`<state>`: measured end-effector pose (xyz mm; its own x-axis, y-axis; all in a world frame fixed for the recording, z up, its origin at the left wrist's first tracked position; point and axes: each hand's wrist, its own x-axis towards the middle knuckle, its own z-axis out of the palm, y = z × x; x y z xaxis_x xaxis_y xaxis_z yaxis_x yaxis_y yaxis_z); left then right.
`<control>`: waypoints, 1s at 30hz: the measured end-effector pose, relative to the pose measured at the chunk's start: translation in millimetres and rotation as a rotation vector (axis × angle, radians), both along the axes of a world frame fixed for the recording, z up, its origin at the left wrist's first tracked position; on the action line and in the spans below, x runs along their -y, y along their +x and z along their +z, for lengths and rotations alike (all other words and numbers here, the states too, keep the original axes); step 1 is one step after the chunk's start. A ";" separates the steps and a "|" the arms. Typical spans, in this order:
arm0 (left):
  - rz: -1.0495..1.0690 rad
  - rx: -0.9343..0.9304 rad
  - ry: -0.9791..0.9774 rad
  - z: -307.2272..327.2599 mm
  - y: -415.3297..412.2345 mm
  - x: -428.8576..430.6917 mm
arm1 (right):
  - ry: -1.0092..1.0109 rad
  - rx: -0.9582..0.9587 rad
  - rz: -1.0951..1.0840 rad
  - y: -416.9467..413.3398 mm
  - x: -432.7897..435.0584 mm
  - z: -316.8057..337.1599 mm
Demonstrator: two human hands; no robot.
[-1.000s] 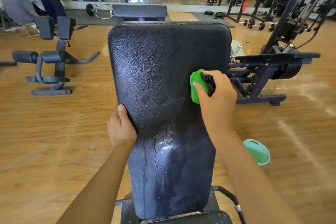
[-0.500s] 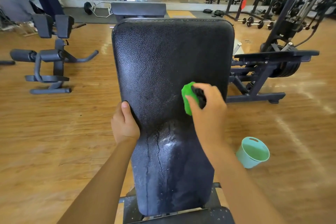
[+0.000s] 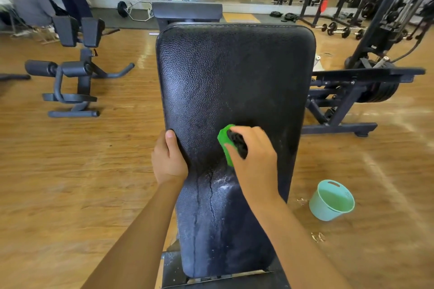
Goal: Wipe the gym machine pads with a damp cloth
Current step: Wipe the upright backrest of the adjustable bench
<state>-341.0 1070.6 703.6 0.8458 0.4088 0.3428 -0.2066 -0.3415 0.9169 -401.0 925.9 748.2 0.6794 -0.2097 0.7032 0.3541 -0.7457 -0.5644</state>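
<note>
A long black leather bench pad fills the middle of the view, tilted up away from me. Its lower half is wet, with water streaks running down. My right hand grips a bunched green and black cloth and presses it on the pad's middle. My left hand holds the pad's left edge, thumb on top.
A teal bucket stands on the wooden floor to the right of the bench. A dark machine with roller pads stands at left, a plate-loaded machine at right. People are at the far left by the mirror wall.
My right hand has slid the cloth down and to the left, from the pad's right edge to its middle. My left hand has kept its hold on the left edge.
</note>
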 end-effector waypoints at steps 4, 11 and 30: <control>-0.001 -0.013 -0.005 0.0 -0.5 0.7 | 0.072 0.108 -0.076 15.6 14.0 32.7; -0.015 -0.006 -0.017 -1.1 -0.9 0.4 | -0.023 0.073 -0.030 11.6 -2.9 6.2; -0.055 -0.009 -0.085 -0.9 -2.1 -1.2 | -0.062 0.099 -0.057 19.1 -11.6 20.1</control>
<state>-343.1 1071.9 702.7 0.8708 0.3888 0.3008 -0.2142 -0.2505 0.9441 -381.9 937.5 768.3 0.5941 -0.1999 0.7792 0.3616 -0.7989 -0.4807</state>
